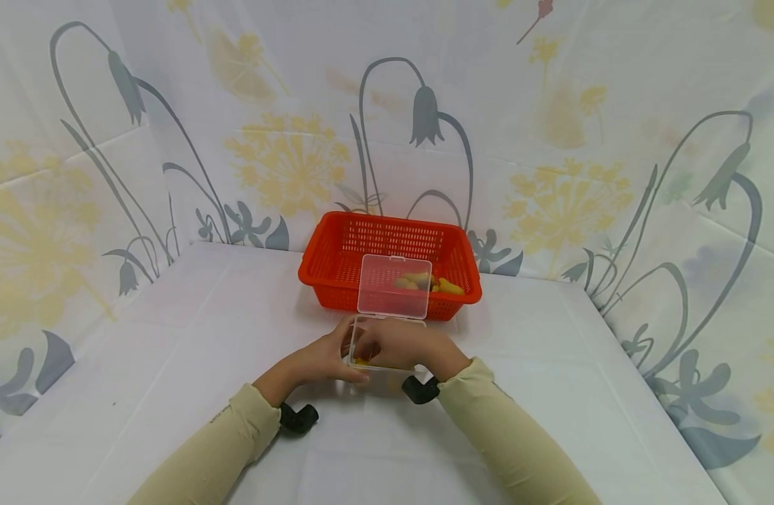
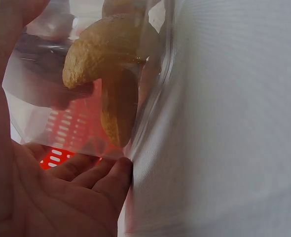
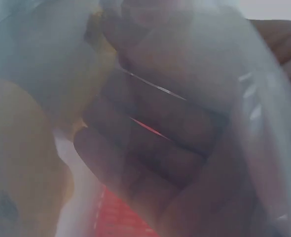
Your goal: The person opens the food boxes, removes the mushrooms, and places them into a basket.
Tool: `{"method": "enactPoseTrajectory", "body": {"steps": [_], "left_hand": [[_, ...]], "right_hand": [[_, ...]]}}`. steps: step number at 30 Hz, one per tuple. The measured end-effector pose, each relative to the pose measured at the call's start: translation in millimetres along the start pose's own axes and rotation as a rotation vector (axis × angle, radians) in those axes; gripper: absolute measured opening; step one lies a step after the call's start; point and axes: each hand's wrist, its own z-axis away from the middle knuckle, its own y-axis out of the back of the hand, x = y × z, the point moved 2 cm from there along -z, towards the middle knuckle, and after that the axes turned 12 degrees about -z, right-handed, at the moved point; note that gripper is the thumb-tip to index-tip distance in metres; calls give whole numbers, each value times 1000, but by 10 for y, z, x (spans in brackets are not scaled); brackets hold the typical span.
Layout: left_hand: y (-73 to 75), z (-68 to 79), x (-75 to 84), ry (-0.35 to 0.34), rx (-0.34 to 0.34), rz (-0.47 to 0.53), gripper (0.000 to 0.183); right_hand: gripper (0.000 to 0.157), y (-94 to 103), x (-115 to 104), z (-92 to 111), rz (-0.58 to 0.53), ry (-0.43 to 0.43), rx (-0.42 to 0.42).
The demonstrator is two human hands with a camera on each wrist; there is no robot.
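Observation:
A clear plastic box (image 1: 387, 369) sits on the white table with its hinged lid (image 1: 395, 298) raised against the basket. My left hand (image 1: 327, 356) grips the box from its left side, thumb at the near wall and fingers beyond. Through the wall in the left wrist view shows a yellow-brown mushroom (image 2: 118, 94) with a rounded cap and a stem. Inside the box is my right hand (image 1: 402, 342), fingers curled down. In the right wrist view, hazy through the plastic, its fingertips pinch a yellow-brown mushroom (image 3: 98, 74), while another yellowish piece (image 3: 22, 148) lies at the left.
Directly behind the box stands a red perforated basket (image 1: 330, 294). Several yellow-brown pieces (image 1: 449, 286) lie in its right end, partly behind the lid. A flower-printed cloth (image 1: 286, 161) hangs at the back and sides. Each wrist carries a black mount (image 1: 299, 419).

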Motion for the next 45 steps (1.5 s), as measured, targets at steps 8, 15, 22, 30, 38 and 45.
{"method": "enactPoseTrajectory", "body": {"steps": [8, 15, 22, 30, 38, 45], "left_hand": [[-10, -12, -6, 16, 3, -8, 100], [-10, -5, -22, 36, 12, -20, 99], [-11, 9, -1, 56, 6, -26, 102], [0, 5, 8, 60, 11, -36, 98], [3, 7, 17, 81, 17, -64, 99], [0, 5, 16, 86, 11, -59, 100]], "right_hand": [[10, -11, 2, 2, -12, -5, -9], [10, 22, -1, 46, -35, -30, -24], [11, 70, -11, 94, -86, -34, -23], [18, 196, -32, 207, -125, -26, 10], [16, 288, -39, 333, -155, -4, 51], [19, 360, -73, 443, -165, 3, 78]]}}
